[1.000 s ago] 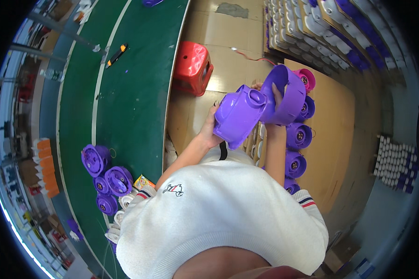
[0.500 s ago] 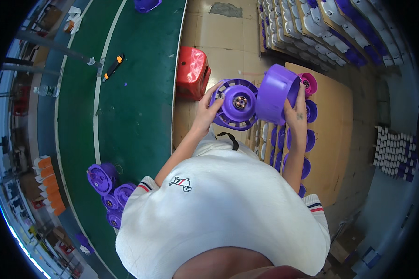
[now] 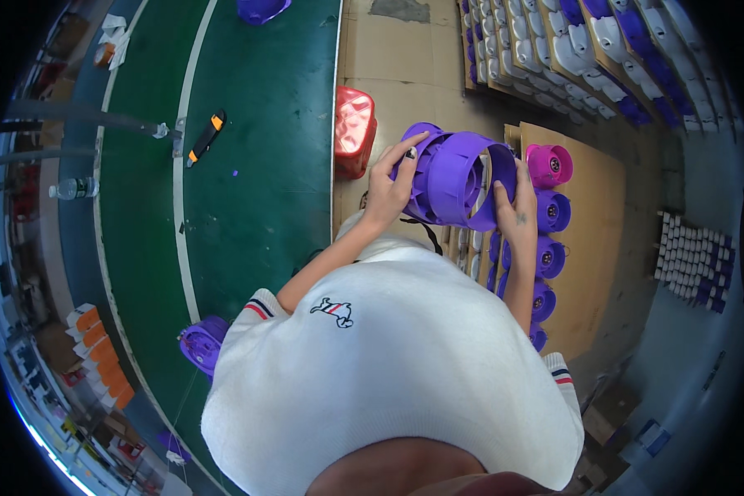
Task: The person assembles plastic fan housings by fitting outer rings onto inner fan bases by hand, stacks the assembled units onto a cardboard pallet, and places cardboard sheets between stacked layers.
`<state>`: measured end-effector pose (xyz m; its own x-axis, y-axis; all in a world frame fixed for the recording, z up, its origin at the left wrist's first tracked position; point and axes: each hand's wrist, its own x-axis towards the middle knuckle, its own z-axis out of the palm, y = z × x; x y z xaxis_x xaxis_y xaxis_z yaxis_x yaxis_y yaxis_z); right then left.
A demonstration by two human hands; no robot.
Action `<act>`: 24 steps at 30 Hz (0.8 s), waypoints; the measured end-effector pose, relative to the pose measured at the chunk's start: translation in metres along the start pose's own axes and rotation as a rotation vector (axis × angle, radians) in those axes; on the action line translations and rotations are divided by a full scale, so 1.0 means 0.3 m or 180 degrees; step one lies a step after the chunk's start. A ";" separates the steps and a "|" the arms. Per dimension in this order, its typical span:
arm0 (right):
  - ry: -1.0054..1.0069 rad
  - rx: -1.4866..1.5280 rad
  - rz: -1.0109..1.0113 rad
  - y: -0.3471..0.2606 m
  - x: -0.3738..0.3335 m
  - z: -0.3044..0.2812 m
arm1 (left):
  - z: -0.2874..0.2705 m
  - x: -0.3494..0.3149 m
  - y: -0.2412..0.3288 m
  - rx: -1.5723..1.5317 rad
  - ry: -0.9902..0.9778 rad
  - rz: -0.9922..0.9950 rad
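Purple plastic drum housing [image 3: 459, 178], ribbed on its outer wall, held in the air in front of the chest, above the edge of a brown cardboard sheet [image 3: 591, 248]. Long axis roughly level, running left to right across the view; open round mouth turned to the right, closed ribbed end to the left.

Left hand [image 3: 388, 186] clasped on the ribbed left end, fingers spread over the rim, dark nail polish visible. Right hand [image 3: 512, 207] gripping the rim of the open mouth, thumb side up, fingers curled over the edge. Both hands closed on the housing, one at each end.

Just right of the housing, a pink cylindrical part [image 3: 548, 164] at the head of a column of purple cylindrical parts [image 3: 550, 256] lined down the cardboard sheet. Red plastic stool [image 3: 353, 132] just left of the left hand, on tan floor.

Further left, green conveyor belt [image 3: 256, 182] with a white stripe; orange-and-black utility knife [image 3: 204, 137] lying on it. More purple housings [image 3: 200, 345] at the belt's near edge, partly hidden by the white sweater. Trays of white and purple parts [image 3: 579, 58] stacked in rows along the top right. Clear bottle [image 3: 73, 189] at far left.
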<state>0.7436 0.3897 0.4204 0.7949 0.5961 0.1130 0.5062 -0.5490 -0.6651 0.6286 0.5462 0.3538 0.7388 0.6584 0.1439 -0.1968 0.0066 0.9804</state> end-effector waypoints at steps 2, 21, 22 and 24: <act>0.0057 0.0029 0.0036 -0.003 0.000 0.037 | 0.000 0.022 0.009 -0.0428 0.0156 -0.0300; -0.0513 0.0391 -0.0357 -0.011 0.068 -0.070 | 0.035 0.078 0.103 -0.0690 -0.0701 -0.1043; -0.0473 0.0477 -0.0403 -0.011 0.068 -0.075 | 0.041 0.078 0.098 -0.0700 -0.0693 -0.0949; -0.0435 0.0573 -0.0452 -0.007 0.070 -0.083 | 0.053 0.075 0.094 -0.0697 -0.0697 -0.0982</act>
<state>0.7676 0.3888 0.4425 0.6614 0.7401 0.1218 0.5320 -0.3485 -0.7717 0.6500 0.5494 0.3869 0.8991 0.4255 -0.1029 -0.0602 0.3530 0.9337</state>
